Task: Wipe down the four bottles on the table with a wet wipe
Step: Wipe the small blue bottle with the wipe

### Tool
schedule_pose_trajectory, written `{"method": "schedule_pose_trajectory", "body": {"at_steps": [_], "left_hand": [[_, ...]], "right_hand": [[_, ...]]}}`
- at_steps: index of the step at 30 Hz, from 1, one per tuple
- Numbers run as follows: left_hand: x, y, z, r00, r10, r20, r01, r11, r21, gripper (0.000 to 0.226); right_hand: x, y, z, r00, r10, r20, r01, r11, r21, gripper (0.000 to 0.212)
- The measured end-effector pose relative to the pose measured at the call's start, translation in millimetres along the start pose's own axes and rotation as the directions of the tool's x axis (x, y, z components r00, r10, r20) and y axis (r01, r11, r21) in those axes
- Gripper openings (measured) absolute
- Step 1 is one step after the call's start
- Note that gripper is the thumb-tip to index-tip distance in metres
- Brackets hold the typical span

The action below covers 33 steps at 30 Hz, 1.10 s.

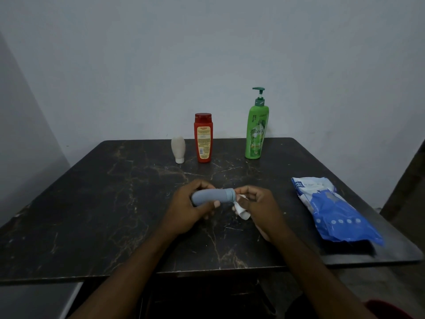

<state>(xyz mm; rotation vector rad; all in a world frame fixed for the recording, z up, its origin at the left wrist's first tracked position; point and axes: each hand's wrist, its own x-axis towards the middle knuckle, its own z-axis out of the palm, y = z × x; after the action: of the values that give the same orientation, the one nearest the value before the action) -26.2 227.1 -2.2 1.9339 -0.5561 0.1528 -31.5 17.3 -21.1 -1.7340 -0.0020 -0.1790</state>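
Bottle [212, 196], grey, lies sideways, gripped by left hand [186, 211] fingers; right hand [261, 203] fingers pinch white wipe [242, 212].

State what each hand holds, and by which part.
Left hand grips the grey bottle round its body; right hand pinches the wet wipe beside its cap.

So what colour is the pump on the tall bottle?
Dark green pump on a lighter green bottle; head view.
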Motion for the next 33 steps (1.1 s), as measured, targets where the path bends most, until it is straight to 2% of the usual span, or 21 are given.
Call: {"method": "schedule_pose_trajectory", "body": {"at_steps": [3, 6, 9, 13, 16, 20, 24, 33], "left_hand": [[2.7, -1.2, -3.2, 0.993, -0.044, -0.113, 0.043, 0.999, -0.006, 0.036], [8.7, -3.0, -4.4, 0.987, -0.031, -0.157, 0.049, 0.992, 0.114, 0.039], [20.2, 1.2, -8.5, 0.996, -0.004, -0.094, 0.022, 0.983, 0.185, 0.041], [48.9, 14.8, -15.5, 0.997, 0.06, 0.047, -0.073, 0.923, 0.377, 0.049], [75.7, 30.5, -18.0, 0.996, 0.066, 0.062, -0.086, 0.912, 0.402, 0.042], [116.3, 43.9, -16.4, 0.99, 0.112, 0.081, -0.137, 0.877, 0.461, 0.032], [159.4, 48.9, -8.2, 0.986, 0.139, 0.088, -0.164, 0.803, 0.572, 0.035], [242.3, 30.3, 16.5, 0.982, 0.118, 0.15, -0.189, 0.697, 0.692, 0.039]], "right_hand": [[1.8, 0.7, 1.3, 1.0, 0.017, -0.002, -0.017, 0.999, -0.031, 0.014], [7.5, -2.0, 0.3, 0.999, 0.031, -0.014, -0.032, 0.997, -0.071, 0.009], [19.4, -5.8, -5.0, 0.998, 0.064, -0.026, -0.065, 0.996, -0.064, 0.011], [46.1, -3.5, -12.3, 0.986, 0.1, -0.133, -0.107, 0.993, -0.052, 0.014], [69.2, 3.9, -17.5, 0.976, 0.024, -0.215, -0.062, 0.984, -0.169, 0.016], [94.4, 7.9, -22.8, 0.957, -0.037, -0.287, -0.03, 0.974, -0.226, 0.014], [119.7, 8.8, -30.3, 0.954, -0.041, -0.298, -0.04, 0.965, -0.258, 0.018], [145.6, 26.7, -34.7, 0.941, -0.066, -0.332, -0.031, 0.96, -0.28, 0.018]]}}
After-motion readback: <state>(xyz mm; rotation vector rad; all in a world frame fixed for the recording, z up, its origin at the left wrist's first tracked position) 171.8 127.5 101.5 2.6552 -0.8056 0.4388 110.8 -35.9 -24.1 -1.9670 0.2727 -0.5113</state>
